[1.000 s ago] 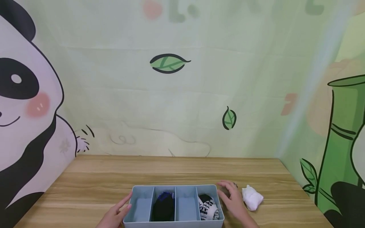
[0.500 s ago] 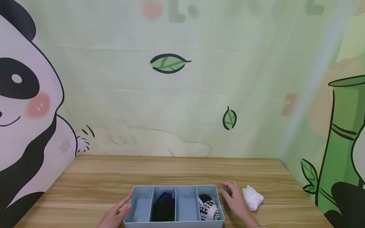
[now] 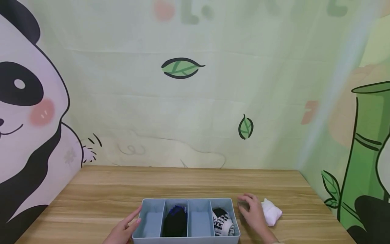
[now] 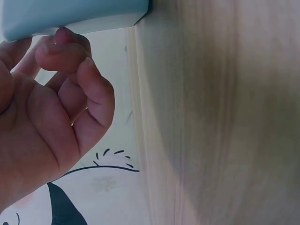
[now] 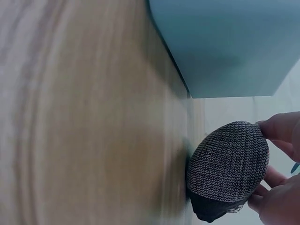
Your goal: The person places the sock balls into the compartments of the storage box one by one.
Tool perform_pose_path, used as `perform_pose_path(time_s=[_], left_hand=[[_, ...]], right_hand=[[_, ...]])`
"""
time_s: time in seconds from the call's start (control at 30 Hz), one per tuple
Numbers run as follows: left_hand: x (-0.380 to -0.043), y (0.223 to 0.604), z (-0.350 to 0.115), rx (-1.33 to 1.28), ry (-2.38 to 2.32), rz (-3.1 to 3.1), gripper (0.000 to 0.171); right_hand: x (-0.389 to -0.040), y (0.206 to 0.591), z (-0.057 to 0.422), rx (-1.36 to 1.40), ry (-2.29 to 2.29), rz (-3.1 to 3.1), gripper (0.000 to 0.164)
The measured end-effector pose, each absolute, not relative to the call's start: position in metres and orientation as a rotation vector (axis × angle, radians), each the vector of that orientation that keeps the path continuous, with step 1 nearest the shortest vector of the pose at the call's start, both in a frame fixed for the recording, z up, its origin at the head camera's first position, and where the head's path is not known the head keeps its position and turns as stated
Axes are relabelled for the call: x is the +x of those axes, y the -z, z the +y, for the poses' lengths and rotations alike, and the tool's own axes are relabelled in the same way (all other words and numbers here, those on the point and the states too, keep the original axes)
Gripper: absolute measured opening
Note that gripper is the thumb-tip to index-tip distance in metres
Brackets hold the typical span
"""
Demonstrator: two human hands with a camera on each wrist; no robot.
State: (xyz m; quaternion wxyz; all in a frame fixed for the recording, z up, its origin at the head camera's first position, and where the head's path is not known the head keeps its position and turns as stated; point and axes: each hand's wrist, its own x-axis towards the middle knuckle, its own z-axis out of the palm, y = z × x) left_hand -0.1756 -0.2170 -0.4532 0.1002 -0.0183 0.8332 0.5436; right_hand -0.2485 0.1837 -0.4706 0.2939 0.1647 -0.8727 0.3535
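A light blue box [image 3: 186, 240] with several compartments stands on the wooden table. A rolled black sock [image 3: 175, 223] with blue edging lies in one compartment, and a black-and-white patterned sock [image 3: 223, 226] in the rightmost. At the box's left wall, my left hand [image 3: 121, 231] touches the side with extended index finger and thumb; its other fingers curl loosely in the left wrist view. My right hand [image 3: 254, 214], just right of the box, pinches a rolled grey knit sock [image 5: 229, 161] with a black end. The hand hides this sock in the head view.
A white bundled cloth item [image 3: 272, 212] lies right of my right hand, partly behind it. The table [image 3: 189, 183] ends at a backdrop [image 3: 128, 112] printed with a panda and leaves.
My right hand has moved slightly right, away from the box and nearer the white bundle. The left hand and the box have stayed put.
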Motion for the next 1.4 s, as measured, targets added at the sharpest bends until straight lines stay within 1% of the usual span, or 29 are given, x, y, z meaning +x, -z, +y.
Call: perform_pose_path(time_s=[0.2,0.37,0.47,0.6,0.77,0.93,1.17,1.4], left_hand=[[-0.177,0.455,-0.218,-0.019,-1.605,2.467,0.067],[-0.177,0.454,-0.218,-0.021,-1.609,2.450,0.067],[-0.177,0.454,-0.218,-0.047,-1.591,2.458,0.066],[-0.177,0.453,-0.217,-0.073,-1.577,2.463,0.065],[-0.177,0.451,-0.217,-0.081,-1.603,2.424,0.065],[-0.177,0.452,-0.219,-0.025,-1.615,2.400,0.069],[-0.177,0.453,-0.218,0.021,-1.625,2.426,0.067],[-0.177,0.453,-0.219,0.059,-1.656,2.409,0.071]], right_hand=[[-0.249,0.469,0.185,0.361,-0.980,-2.411,0.027],[-0.247,0.466,0.187,0.242,-1.045,-2.524,0.038],[-0.246,0.465,0.189,0.211,-1.068,-2.571,0.041],[-0.247,0.464,0.192,0.224,-1.071,-2.600,0.044],[-0.247,0.461,0.195,0.245,-1.125,-2.669,0.056],[-0.248,0.461,0.197,0.277,-1.127,-2.727,0.065],[-0.249,0.464,0.199,0.371,-1.063,-2.716,0.070],[-0.250,0.464,0.202,0.355,-1.033,-2.810,0.076]])
